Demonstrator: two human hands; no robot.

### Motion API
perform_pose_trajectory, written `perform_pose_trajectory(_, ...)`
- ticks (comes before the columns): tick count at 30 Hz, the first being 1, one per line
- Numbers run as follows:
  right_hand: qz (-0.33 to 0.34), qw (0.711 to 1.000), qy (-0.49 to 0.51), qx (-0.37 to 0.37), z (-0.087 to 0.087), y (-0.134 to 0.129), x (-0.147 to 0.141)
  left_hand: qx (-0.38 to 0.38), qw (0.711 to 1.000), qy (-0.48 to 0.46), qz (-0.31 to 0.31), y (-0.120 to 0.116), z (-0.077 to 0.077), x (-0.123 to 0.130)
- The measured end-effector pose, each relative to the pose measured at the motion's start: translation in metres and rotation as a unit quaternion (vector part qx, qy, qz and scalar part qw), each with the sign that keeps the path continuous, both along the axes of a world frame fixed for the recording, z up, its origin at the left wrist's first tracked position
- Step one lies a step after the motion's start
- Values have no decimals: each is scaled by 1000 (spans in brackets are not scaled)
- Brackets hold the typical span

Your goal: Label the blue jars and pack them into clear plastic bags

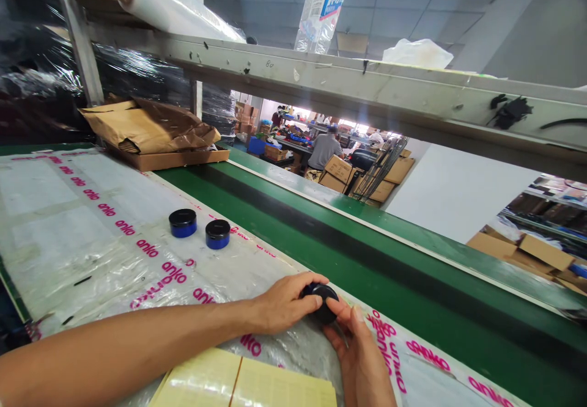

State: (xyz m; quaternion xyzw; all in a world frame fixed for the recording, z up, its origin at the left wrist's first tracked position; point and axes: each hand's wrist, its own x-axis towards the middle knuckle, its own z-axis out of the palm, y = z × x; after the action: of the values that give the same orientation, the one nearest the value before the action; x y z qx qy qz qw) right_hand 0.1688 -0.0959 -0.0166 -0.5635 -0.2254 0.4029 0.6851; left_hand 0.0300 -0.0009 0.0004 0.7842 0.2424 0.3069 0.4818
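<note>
Both hands meet on a small round black-topped container [326,305] near the far edge of the table. My left hand [287,300] curls round its far left side, thumb lying across the top. From the right, my right hand [360,346] pinches its near side with the fingertips. Further left on the tabletop stand two similar short round containers, a blue one with a black lid [182,223] and another beside it [217,234]. In front of my hands lie yellowish sheets [257,379], with a brown line down the middle.
A plastic sheet printed in pink [105,242] covers the table. Beyond it runs a green conveyor belt [284,236]. A cardboard tray with brown paper [156,132] sits at the back left. Overhead, a metal shelf [275,65] carries a plastic bottle [323,10]. A person [324,149] sits far behind.
</note>
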Motion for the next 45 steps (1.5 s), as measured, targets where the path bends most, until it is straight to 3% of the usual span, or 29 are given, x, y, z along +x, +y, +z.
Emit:
perform_pose_trajectory(10, -9, 1000, 2, 10, 2, -1, -4, -17, 1000, -7, 1, 1, -4, 1)
perform_pose_trajectory(24, -50, 997, 58, 9, 2, -1, 1, -22, 1000, 8, -3, 0, 3, -1)
perform_pose_trajectory(31, -42, 996, -67, -31, 1, -7, -1, 0, 1000, 25, -12, -5, 10, -3)
perform_pose_trajectory(37, -31, 977, -199, -70, 1, -4, 6, 73, 997, 14, -30, -5, 2, -1)
perform_pose_trajectory(45, 13, 977, -202, -66, -13, -6, 23, 83, 996, 4, -42, 0, -4, 1)
